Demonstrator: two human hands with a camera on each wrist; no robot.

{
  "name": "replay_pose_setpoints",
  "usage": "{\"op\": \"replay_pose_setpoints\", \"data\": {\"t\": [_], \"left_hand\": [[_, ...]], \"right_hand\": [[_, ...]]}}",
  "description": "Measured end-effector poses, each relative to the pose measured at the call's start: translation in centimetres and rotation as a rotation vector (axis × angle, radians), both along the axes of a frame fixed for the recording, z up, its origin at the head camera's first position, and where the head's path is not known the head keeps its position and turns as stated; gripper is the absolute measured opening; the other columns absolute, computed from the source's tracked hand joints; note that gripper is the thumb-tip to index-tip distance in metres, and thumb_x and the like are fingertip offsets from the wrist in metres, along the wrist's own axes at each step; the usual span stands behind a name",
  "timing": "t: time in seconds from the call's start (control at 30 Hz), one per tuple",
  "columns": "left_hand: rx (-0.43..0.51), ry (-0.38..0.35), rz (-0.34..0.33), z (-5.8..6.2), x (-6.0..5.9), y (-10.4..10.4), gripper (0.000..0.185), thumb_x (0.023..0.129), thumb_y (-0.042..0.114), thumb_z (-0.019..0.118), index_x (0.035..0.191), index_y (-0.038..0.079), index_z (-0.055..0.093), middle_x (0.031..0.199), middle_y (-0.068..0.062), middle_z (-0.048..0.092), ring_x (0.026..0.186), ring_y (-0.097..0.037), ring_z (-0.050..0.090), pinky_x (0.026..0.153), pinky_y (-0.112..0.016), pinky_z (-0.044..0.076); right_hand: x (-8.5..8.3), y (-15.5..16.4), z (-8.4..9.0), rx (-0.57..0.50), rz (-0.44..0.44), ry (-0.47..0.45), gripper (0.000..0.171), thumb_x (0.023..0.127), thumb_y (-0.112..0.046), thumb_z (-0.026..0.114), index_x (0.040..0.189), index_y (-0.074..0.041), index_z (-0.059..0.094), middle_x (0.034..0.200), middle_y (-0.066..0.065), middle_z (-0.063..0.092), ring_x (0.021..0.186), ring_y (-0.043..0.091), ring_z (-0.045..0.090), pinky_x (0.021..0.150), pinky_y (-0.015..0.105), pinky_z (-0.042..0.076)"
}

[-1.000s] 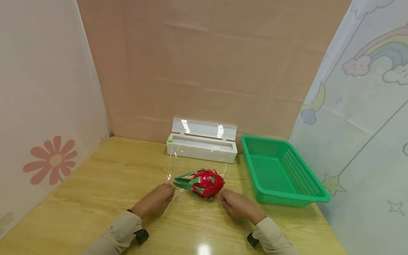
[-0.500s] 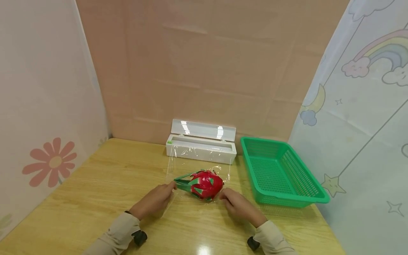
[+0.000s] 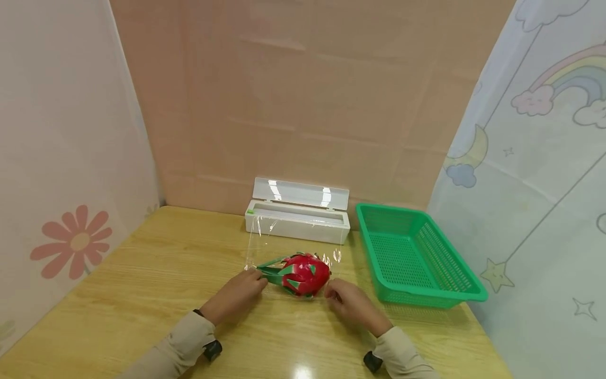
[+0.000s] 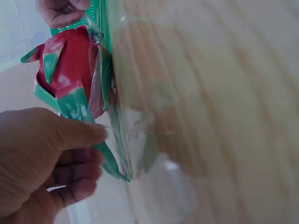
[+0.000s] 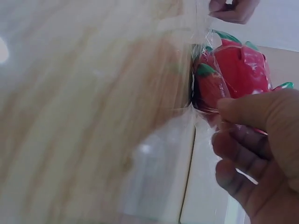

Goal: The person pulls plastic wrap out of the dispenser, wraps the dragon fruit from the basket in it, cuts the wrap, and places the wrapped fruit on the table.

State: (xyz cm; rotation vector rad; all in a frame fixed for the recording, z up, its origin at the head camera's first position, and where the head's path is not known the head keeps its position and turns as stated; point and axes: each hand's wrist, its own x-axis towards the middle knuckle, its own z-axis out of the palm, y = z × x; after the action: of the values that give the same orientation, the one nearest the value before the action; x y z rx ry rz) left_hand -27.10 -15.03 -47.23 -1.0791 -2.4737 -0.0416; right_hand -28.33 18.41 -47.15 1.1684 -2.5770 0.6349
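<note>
Wrapping seems the step, with left hand (image 3: 239,295) and right hand (image 3: 349,303) pinching clear plastic film (image 3: 293,243) left and right of the oval red, green-leafed dragon fruit (image 3: 307,273) midway on the pale wooden bench (image 3: 161,273), probably calling next for a taut fold.

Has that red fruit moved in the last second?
No, not visibly: in the head view, the red fruit keeps its place in front of the open white box.

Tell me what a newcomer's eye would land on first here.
Probably the glossy red dragon fruit with green leaves, lying between the left hand and the right hand. Next would likely come the big green perforated plastic basket at the right, then the long white open-lidded box behind the fruit.
</note>
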Motion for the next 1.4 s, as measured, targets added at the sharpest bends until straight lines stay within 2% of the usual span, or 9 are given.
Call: {"op": "replay_pose_setpoints", "data": {"t": [0.2, 0.3, 0.43, 0.6, 0.7, 0.8, 0.97, 1.13, 1.4], "left_hand": [[0.064, 0.081, 0.011, 0.1, -0.2, -0.1, 0.019, 0.084, 0.004, 0.079, 0.096, 0.008, 0.066, 0.103, -0.004, 0.059, 0.095, -0.019, 0.056, 0.079, -0.033, 0.049], [0.110, 0.095, -0.003, 0.0, -0.5, 0.0, 0.020, 0.083, 0.005, 0.081, 0.094, 0.009, 0.065, 0.113, -0.009, 0.061, 0.104, -0.023, 0.058, 0.083, -0.037, 0.050], [0.232, -0.004, -0.061, -0.4, -0.8, -0.1, 0.018, 0.086, 0.003, 0.077, 0.093, 0.009, 0.061, 0.117, -0.010, 0.064, 0.109, -0.025, 0.061, 0.089, -0.041, 0.053], [0.410, -0.347, -0.108, -0.8, -1.0, -0.5, 0.007, 0.097, 0.002, 0.063, 0.098, 0.008, 0.060, 0.093, -0.001, 0.064, 0.084, -0.011, 0.056, 0.075, -0.033, 0.051], [0.477, -0.493, -0.092, -0.9, -1.2, -0.6, 0.007, 0.101, 0.007, 0.057, 0.105, 0.009, 0.062, 0.090, 0.000, 0.064, 0.077, -0.008, 0.051, 0.070, -0.029, 0.047], [0.539, -0.524, -0.085, -0.7, -1.7, -0.7, 0.008, 0.102, 0.011, 0.056, 0.108, 0.012, 0.063, 0.094, 0.001, 0.066, 0.077, -0.006, 0.052, 0.070, -0.028, 0.046], [0.647, -0.491, -0.132, -0.4, -2.5, -0.7, 0.007, 0.101, 0.011, 0.058, 0.104, 0.013, 0.064, 0.092, -0.001, 0.069, 0.074, -0.006, 0.052, 0.067, -0.026, 0.047], [0.734, -0.497, -0.184, 0.0, -3.3, -0.5, 0.007, 0.100, 0.008, 0.059, 0.099, 0.007, 0.065, 0.090, -0.002, 0.068, 0.079, -0.008, 0.058, 0.069, -0.028, 0.051], [0.874, -0.552, -0.083, 0.5, -4.7, 0.8, 0.009, 0.101, 0.009, 0.059, 0.098, 0.004, 0.065, 0.086, -0.003, 0.065, 0.074, -0.009, 0.052, 0.066, -0.025, 0.046]], "right_hand": [[0.3, -0.2, 0.6, -0.010, -0.073, 0.127, 0.022, 0.081, 0.003, 0.077, 0.085, -0.015, 0.063, 0.084, -0.008, 0.058, 0.072, 0.005, 0.054, 0.062, 0.022, 0.048], [0.3, -0.4, 0.7, -0.012, -0.082, 0.218, 0.024, 0.079, 0.000, 0.080, 0.083, -0.016, 0.063, 0.094, -0.001, 0.061, 0.084, 0.014, 0.060, 0.067, 0.030, 0.053], [0.1, -0.6, 0.6, -0.042, -0.076, 0.286, 0.025, 0.075, -0.004, 0.085, 0.080, -0.017, 0.065, 0.123, 0.018, 0.060, 0.114, 0.036, 0.057, 0.086, 0.050, 0.054], [-0.5, -0.6, 0.4, -0.095, 0.020, 0.130, 0.026, 0.077, 0.000, 0.083, 0.082, -0.015, 0.062, 0.147, 0.025, 0.046, 0.134, 0.045, 0.044, 0.097, 0.058, 0.047], [-1.0, -0.4, 0.3, -0.124, 0.066, 0.029, 0.024, 0.083, 0.002, 0.077, 0.086, -0.013, 0.057, 0.149, 0.026, 0.044, 0.136, 0.045, 0.043, 0.096, 0.056, 0.049], [-1.5, -0.2, 0.4, -0.146, 0.077, -0.005, 0.021, 0.087, 0.001, 0.072, 0.090, -0.011, 0.056, 0.146, 0.025, 0.048, 0.136, 0.043, 0.044, 0.097, 0.055, 0.048], [-1.9, 0.0, 0.6, -0.169, 0.105, -0.008, 0.019, 0.089, 0.001, 0.070, 0.094, -0.009, 0.055, 0.139, 0.024, 0.054, 0.132, 0.043, 0.048, 0.098, 0.054, 0.048], [-2.3, 0.0, 0.7, -0.227, 0.124, 0.001, 0.018, 0.090, 0.005, 0.067, 0.095, -0.006, 0.053, 0.134, 0.026, 0.056, 0.125, 0.045, 0.053, 0.086, 0.046, 0.054], [-3.5, -0.8, 1.6, -0.290, 0.137, -0.018, 0.011, 0.094, 0.009, 0.059, 0.095, 0.000, 0.052, 0.127, 0.029, 0.056, 0.122, 0.049, 0.053, 0.081, 0.043, 0.057]]}}
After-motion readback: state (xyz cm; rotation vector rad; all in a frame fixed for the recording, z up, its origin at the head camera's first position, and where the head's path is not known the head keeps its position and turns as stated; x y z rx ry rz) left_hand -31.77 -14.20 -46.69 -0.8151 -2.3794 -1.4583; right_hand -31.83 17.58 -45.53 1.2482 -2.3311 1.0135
